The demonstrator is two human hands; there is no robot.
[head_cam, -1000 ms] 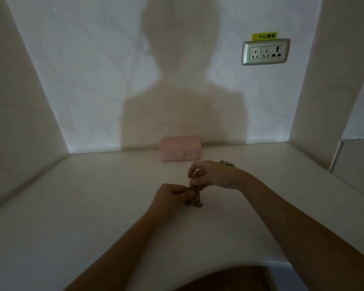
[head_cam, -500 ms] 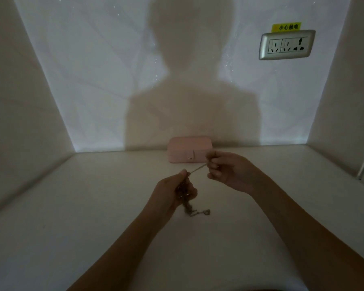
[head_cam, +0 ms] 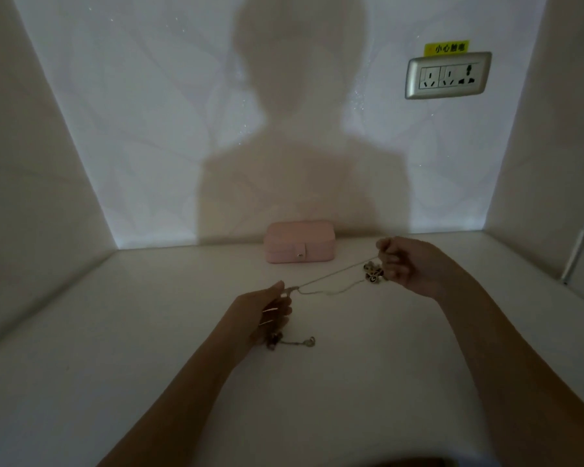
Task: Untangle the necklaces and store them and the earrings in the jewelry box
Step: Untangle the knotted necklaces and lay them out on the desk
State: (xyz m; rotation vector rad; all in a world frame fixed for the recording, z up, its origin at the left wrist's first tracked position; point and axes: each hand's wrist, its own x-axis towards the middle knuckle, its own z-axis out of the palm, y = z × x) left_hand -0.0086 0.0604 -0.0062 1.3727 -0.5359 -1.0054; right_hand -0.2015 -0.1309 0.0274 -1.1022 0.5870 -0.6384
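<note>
The right hand (head_cam: 408, 264) has moved away to the right and far side, so the chain (head_cam: 334, 273) is now stretched long between it and the left hand (head_cam: 267, 315). A dark pendant cluster (head_cam: 373, 272) now shows beside the right hand.

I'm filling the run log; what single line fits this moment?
stage: untangling | left hand: pinches chain | right hand: pulls other end taut | jewelry box: closed, at wall | stored: nothing yet
</note>
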